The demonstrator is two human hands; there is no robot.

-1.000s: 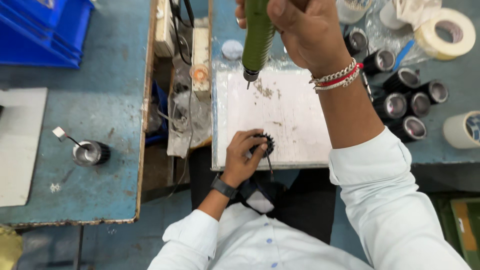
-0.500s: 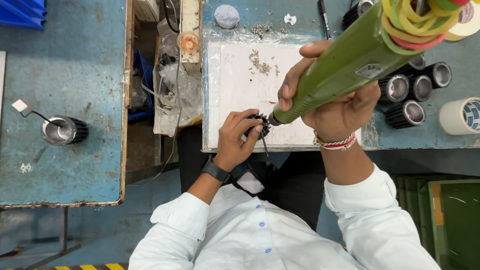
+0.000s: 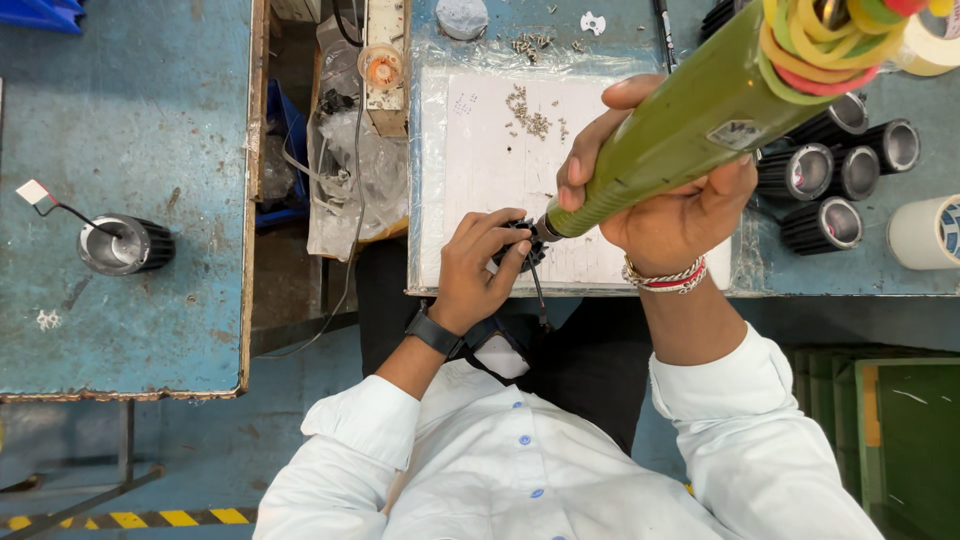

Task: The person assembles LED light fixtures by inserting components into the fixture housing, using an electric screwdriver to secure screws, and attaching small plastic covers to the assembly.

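Note:
My right hand grips a green electric screwdriver wrapped with coloured rubber bands near its top. Its tip meets a small black finned lamp housing that my left hand pinches at the near edge of a white plastic-covered work mat. A thin black wire hangs from the housing over the bench edge. A little pile of small screws lies on the mat beyond my hands.
Several black finned housings stand right of the mat, with white tape rolls beside them. On the left blue table sits another housing with a wired chip. Cables and plastic bags fill the gap between tables.
The screwdriver came down from held upright over the mat to tilted, its tip on the housing in my left hand. My head moved closer and the view shifted left.

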